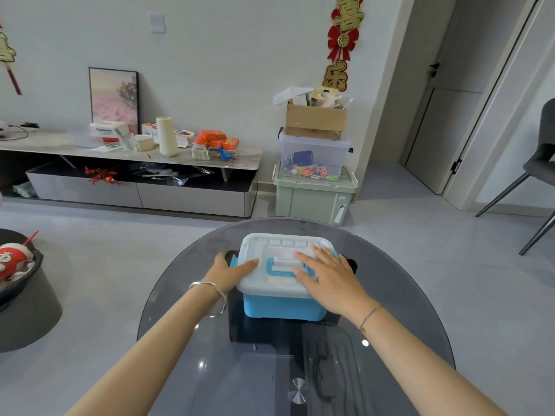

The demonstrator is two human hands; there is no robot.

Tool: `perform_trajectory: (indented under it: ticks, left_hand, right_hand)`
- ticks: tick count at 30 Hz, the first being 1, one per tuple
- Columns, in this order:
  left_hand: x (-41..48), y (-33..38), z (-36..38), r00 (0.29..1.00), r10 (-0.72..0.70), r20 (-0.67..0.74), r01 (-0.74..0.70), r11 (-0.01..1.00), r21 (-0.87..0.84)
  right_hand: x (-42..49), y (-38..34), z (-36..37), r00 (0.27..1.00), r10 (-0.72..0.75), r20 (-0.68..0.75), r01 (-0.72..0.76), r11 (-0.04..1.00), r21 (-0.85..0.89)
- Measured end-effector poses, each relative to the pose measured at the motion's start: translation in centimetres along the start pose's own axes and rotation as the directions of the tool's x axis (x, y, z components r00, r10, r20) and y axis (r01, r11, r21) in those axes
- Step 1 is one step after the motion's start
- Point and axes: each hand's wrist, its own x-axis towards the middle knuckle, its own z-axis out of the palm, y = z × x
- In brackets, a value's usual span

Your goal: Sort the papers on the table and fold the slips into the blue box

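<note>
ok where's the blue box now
Head view, centre: the blue box sits on the glass table, lid on, left hand at its left edge, right hand flat on top.

Pale wall (210,55), grey floor (120,241), low cabinet (192,199)

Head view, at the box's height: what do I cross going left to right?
Dark stool → left hand → blue handle → right hand → chair.
</note>
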Motion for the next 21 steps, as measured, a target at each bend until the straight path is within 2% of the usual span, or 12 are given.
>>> perform_trajectory:
  ticks: [2,4,5,7,10,14,18,21]
  left_hand:
    - [-0.2,-0.9,-0.1,0.986,-0.131,0.099,0.147,0.972,-0.181]
    - [0.2,-1.3,0.1,0.992,-0.102,0.073,0.121,0.928,-0.351]
    - [0.5,-1.5,0.2,0.998,-0.052,0.019,0.055,0.928,-0.368]
    - [0.5,-1.6,0.5,0.994,0.058,-0.098,-0.087,0.94,-0.328]
    - [0.0,-1.8,1.1,0.961,0.194,-0.197,-0.235,0.949,-0.212]
    - [0.4,-2.0,1.7,0.915,0.319,-0.247,-0.32,0.947,0.037]
    - [1.1,-1.6,1.8,0.915,0.356,-0.189,-0.334,0.932,0.14]
    - [1.9,-1.0,3.0,0.928,0.369,-0.052,-0.359,0.923,0.14]
  right_hand:
    - [0.0,-0.1,0.1,1.0,-0.003,-0.001,0.003,1.0,-0.004]
    - [0.0,-0.2,0.2,1.0,-0.003,-0.007,0.003,1.0,-0.011]
    - [0.0,-0.2,0.2,1.0,-0.003,-0.009,0.003,1.0,-0.012]
    - [0.1,-0.2,0.3,1.0,-0.005,-0.013,0.004,1.0,-0.013]
    - [0.0,-0.3,0.2,1.0,-0.006,-0.02,0.005,1.0,-0.016]
    - [-0.1,-0.3,0.3,0.999,0.0,-0.032,0.0,1.0,-0.006]
    - [0.2,0.1,0.4,0.998,0.007,-0.063,-0.009,1.0,-0.022]
    - [1.0,1.3,0.1,0.995,0.022,-0.1,-0.024,1.0,-0.017]
